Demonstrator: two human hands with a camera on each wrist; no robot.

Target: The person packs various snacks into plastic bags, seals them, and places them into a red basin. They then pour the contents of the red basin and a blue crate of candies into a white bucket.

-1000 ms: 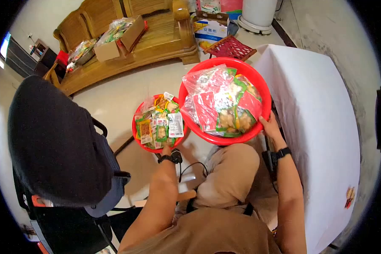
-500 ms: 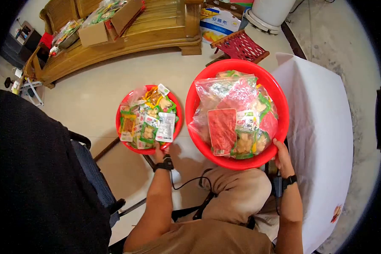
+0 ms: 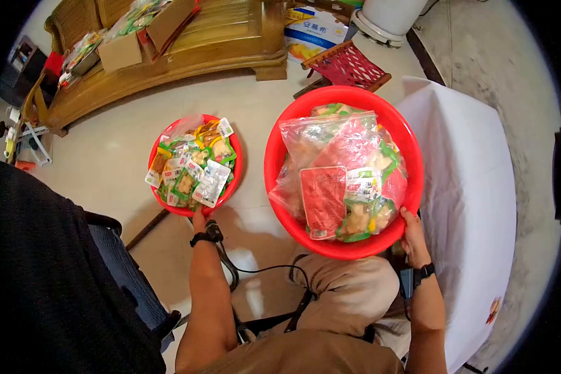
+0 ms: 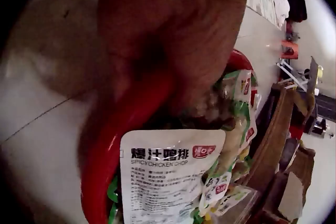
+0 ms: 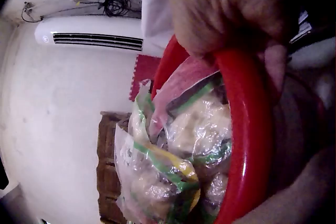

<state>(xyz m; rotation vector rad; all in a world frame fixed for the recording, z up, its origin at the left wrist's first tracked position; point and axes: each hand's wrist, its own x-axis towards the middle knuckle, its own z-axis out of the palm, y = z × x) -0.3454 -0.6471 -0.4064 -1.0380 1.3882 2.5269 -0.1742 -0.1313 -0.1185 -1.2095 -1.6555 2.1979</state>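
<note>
My left hand [image 3: 199,221] grips the near rim of a smaller red basin [image 3: 237,181], thumb and fingers either side of the rim in the left wrist view. Snack packets fill this basin, among them a white-backed packet [image 4: 173,176] printed "Spicy Chicken Chop". At the right, my right hand [image 3: 416,240] holds the near right rim of a larger red basin [image 3: 274,156]. Inside it lie a clear zip bag [image 3: 299,137], a red packet [image 3: 324,202] and several clear packets [image 5: 157,187] of pale food with green edges. The larger basin overlaps my knee [image 3: 355,287].
A white-covered table [image 3: 474,174] stands close on the right. Black clothing [image 3: 43,268] hangs over a chair at the left. Ahead are a wooden bench [image 3: 224,43] bearing a cardboard box [image 3: 121,53] of packets, and a red woven folding stool [image 3: 355,65].
The smaller basin has moved left with my left hand, away from the larger one. My right hand still holds the larger basin, which sits lower in the view than a second ago.
</note>
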